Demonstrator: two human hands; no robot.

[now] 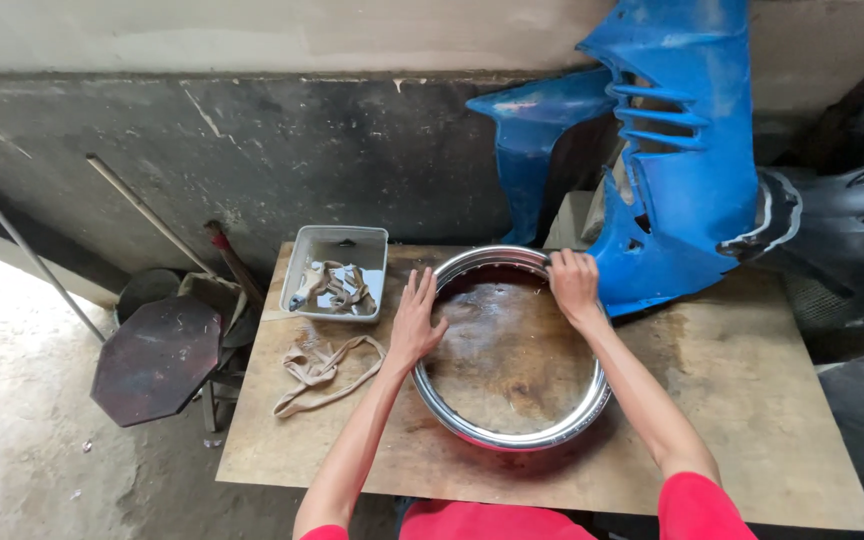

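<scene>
Metal rim [512,437] flat on bench [732,400]. Left hand [415,322] at nine o'clock, grip splayed flat; right hand [573,284] at one o'clock, grip closed around rim edge.

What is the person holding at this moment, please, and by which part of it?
A shiny metal wheel rim flat on the table: right hand grips its far edge, left hand rests open on its left side.

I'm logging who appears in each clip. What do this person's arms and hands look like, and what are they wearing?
Both arms are bare from the upper arm down, below short red sleeves. The left hand and right hand are bare: no gloves, rings, watch or bands visible.
</scene>
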